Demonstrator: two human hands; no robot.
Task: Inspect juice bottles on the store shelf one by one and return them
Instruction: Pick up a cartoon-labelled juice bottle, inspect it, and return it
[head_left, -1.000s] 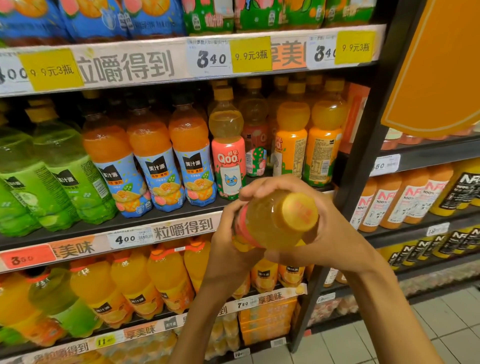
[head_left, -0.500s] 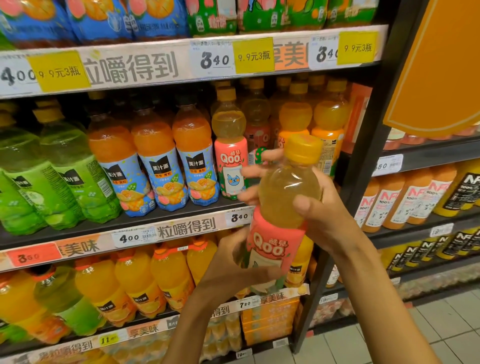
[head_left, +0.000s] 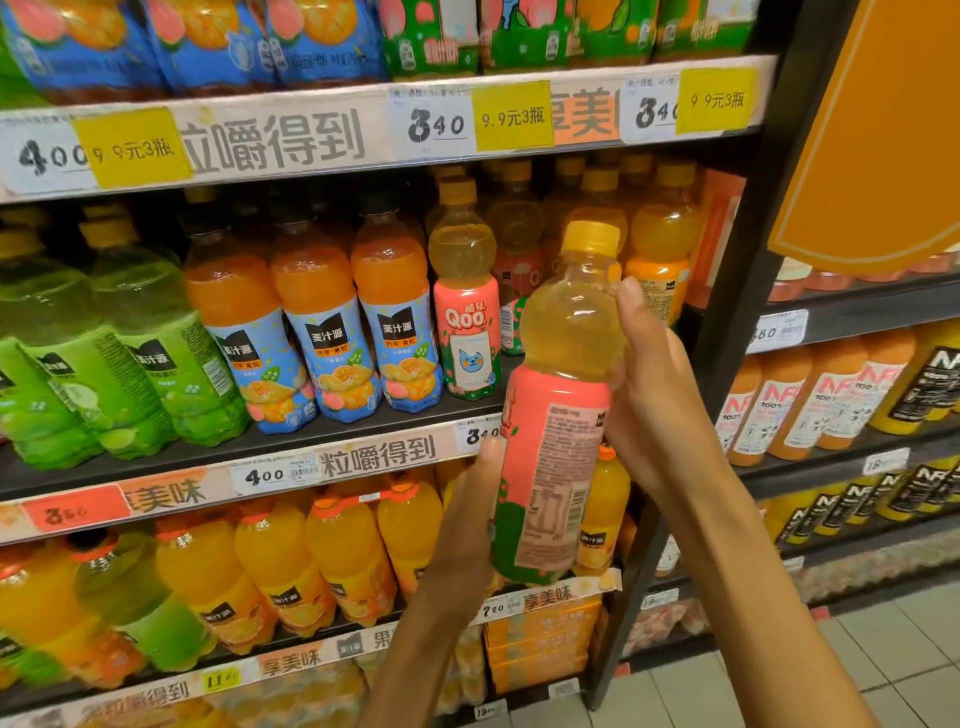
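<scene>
Pale yellow juice fills the upper bulb of the held bottle (head_left: 563, 395), which stands nearly upright in front of the shelf (head_left: 291, 457), its yellow cap (head_left: 592, 238) on top and leaning slightly to the right. The pink label is turned so that its printed back panel, with fine text and a barcode, faces the camera. The right hand (head_left: 654, 384) grips the bottle at the waist between bulb and label, thumb laid along the right side of the bulb, the other fingers passing behind the bottle out of sight. The left hand (head_left: 467, 519) holds the lower part of the label from the left, thumb pressed on the label's left edge; its remaining fingers are hidden behind the bottle. The bottle is held clear of the shelf board, in the air before the right end of the middle tier. On that tier, just to the left of the held bottle, stands a matching Qoo bottle (head_left: 465, 312) with a cartoon face on the front of its pink label. Further left stand three orange juice bottles with blue labels (head_left: 322, 332), then green bottles (head_left: 119, 353) at the far left. Behind the held bottle are bottles with orange labels (head_left: 660, 244). A yellow price tag (head_left: 511, 115) is fixed to the rail of the tier above. The tier below carries rows of orange juice bottles (head_left: 291, 571).
</scene>
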